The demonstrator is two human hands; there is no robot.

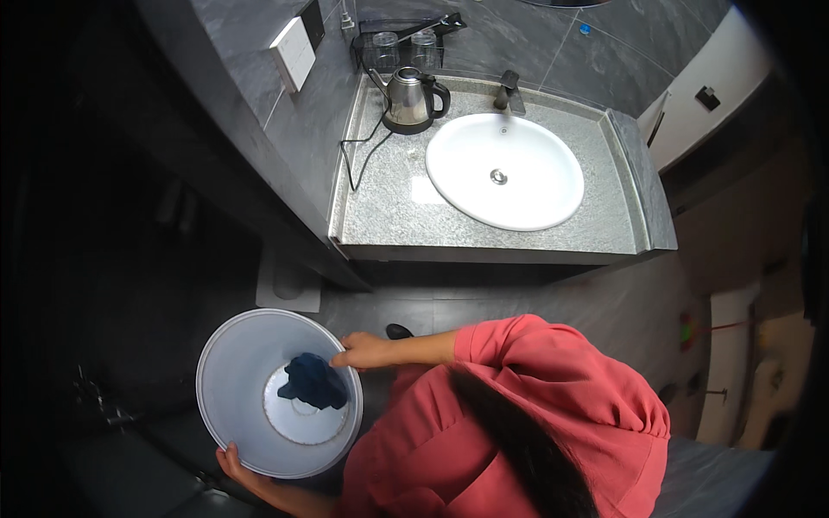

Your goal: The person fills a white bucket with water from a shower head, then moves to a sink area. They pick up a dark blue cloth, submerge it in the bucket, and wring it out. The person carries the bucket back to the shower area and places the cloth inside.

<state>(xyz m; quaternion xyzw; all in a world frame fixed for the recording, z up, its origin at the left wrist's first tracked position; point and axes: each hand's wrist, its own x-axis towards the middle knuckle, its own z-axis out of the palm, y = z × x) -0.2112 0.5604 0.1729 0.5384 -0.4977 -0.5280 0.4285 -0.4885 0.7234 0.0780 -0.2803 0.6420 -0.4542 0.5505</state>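
A large white plastic bucket [227, 388] is held between my two hands, and I look down through its open mouth. Inside, a crumpled dark navy cloth [312, 382] rests on the pale round bottom, against the side nearer my right hand. My right hand [364, 351] grips the rim at the side, with the thumb over the edge. At the lower left of the view, my left hand [239, 461] grasps the rim on the other side. Part of the left fingers is hidden beyond the bucket wall.
A speckled stone counter [382, 217] carries a white oval basin [537, 201], a dark faucet [508, 92] and a steel electric kettle [409, 100] with a loose black cord. Glasses [424, 48] stand in a wire rack. A dark wall edge [272, 194] borders the counter's left side.
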